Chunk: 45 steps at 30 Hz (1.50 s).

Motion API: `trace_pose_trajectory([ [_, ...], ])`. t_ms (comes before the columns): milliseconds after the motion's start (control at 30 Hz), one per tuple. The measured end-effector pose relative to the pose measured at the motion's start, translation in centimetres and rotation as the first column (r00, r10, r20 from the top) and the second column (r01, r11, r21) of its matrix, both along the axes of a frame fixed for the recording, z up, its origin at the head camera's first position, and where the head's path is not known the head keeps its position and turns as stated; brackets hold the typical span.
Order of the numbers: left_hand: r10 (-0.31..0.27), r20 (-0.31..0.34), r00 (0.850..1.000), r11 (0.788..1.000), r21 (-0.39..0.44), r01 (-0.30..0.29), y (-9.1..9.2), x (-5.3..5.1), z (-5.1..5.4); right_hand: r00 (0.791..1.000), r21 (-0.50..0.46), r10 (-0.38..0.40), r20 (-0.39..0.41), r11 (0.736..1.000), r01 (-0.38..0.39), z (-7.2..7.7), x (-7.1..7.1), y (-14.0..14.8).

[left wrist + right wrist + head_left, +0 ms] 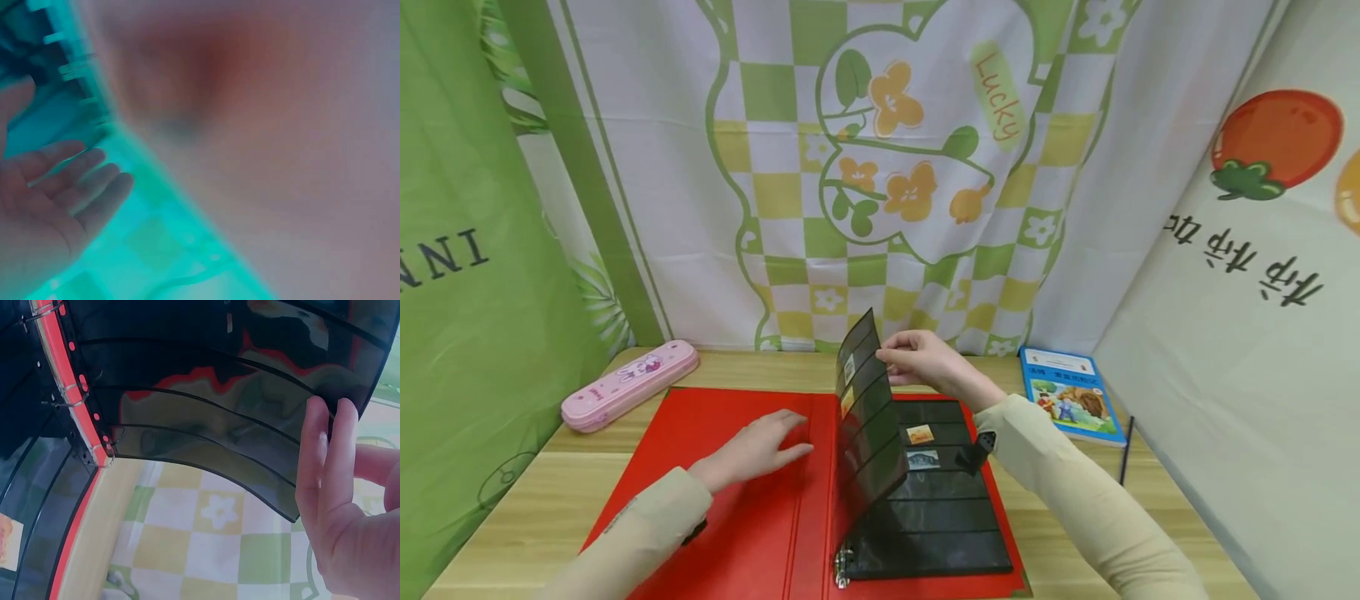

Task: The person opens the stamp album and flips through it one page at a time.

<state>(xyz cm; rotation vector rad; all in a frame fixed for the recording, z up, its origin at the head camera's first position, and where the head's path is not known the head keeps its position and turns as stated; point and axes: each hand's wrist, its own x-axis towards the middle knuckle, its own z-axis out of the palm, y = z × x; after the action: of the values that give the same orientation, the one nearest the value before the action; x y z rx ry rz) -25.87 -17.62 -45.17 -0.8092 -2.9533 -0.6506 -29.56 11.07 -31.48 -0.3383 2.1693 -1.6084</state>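
A red stamp album lies spread on the table, its cover to the left and black pocket pages on metal rings to the right. My right hand pinches the outer edge of one black page, which stands raised and slightly bowed over the spine. In the right wrist view, fingers lie against that page. Small stamps sit in the page below, others in the lifted one. Over the red cover, my left hand has relaxed fingers and holds nothing; its palm shows in the left wrist view.
A pink pencil case lies at the back left. On the back right is a blue picture book, with a thin dark stick beside it. A patterned curtain hangs behind the table.
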Motion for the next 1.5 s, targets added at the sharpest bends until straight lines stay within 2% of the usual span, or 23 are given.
trace_pose_trajectory([
  [100, 0.023, -0.050, 0.998, 0.992, 0.127, -0.017, 1.5, 0.8, 3.3, 1.000, 0.006, -0.002, -0.016, 1.000, 0.002, 0.0, 0.1, -0.2],
  [200, -0.001, -0.074, 0.997, 0.973, 0.230, 0.018, 3.1, 1.7, 6.6, 0.999, 0.019, -0.005, -0.036, 1.000, 0.005, 0.2, 0.1, -0.5],
  [267, -0.030, -0.067, 0.997, 0.963, 0.267, 0.047, 4.0, 2.4, 8.5, 0.999, 0.031, -0.010, -0.053, 0.999, 0.011, 0.4, 0.1, -0.7],
  [400, -0.083, -0.004, 0.997, 0.949, 0.304, 0.080, 5.9, 3.5, 11.3, 0.997, 0.055, -0.017, -0.079, 0.998, 0.021, 1.0, 0.1, -1.2],
  [500, -0.110, 0.052, 0.993, 0.945, 0.316, 0.088, 7.0, 4.1, 12.6, 0.997, 0.061, -0.019, -0.079, 0.998, 0.024, 1.2, 0.1, -1.8],
  [667, -0.134, 0.103, 0.986, 0.937, 0.336, 0.093, 7.8, 4.5, 13.4, 0.997, 0.050, -0.022, -0.076, 0.998, 0.026, 1.3, 0.1, -2.5],
  [867, -0.171, 0.128, 0.977, 0.923, 0.368, 0.113, 7.7, 4.6, 13.1, 0.996, 0.051, -0.002, -0.089, 0.999, 0.006, 1.0, 0.1, -2.8],
  [933, -0.160, 0.145, 0.976, 0.923, 0.373, 0.096, 7.6, 4.8, 13.1, 0.995, 0.060, 0.009, -0.100, 0.998, -0.003, 1.0, 0.2, -2.7],
  [1033, -0.114, 0.155, 0.981, 0.930, 0.365, 0.051, 7.0, 5.1, 13.3, 0.992, 0.083, 0.025, -0.127, 0.996, -0.014, 0.6, 0.3, -2.3],
  [1133, -0.050, 0.154, 0.987, 0.940, 0.340, -0.006, 5.7, 5.4, 13.4, 0.988, 0.115, 0.040, -0.148, 0.993, -0.023, -0.2, 0.3, -1.3],
  [1267, 0.030, 0.161, 0.986, 0.946, 0.315, -0.080, 3.2, 6.2, 13.4, 0.986, 0.153, 0.049, -0.159, 0.988, -0.025, -2.1, 0.3, 0.7],
  [1400, 0.077, 0.163, 0.984, 0.947, 0.297, -0.124, 0.0, 7.1, 13.0, 0.988, 0.201, 0.028, -0.154, 0.980, 0.004, -4.6, 0.3, 2.7],
  [1500, 0.098, 0.157, 0.983, 0.947, 0.288, -0.141, -2.5, 7.7, 12.3, 0.988, 0.246, 0.021, -0.156, 0.969, 0.019, -6.6, 0.3, 3.9],
])
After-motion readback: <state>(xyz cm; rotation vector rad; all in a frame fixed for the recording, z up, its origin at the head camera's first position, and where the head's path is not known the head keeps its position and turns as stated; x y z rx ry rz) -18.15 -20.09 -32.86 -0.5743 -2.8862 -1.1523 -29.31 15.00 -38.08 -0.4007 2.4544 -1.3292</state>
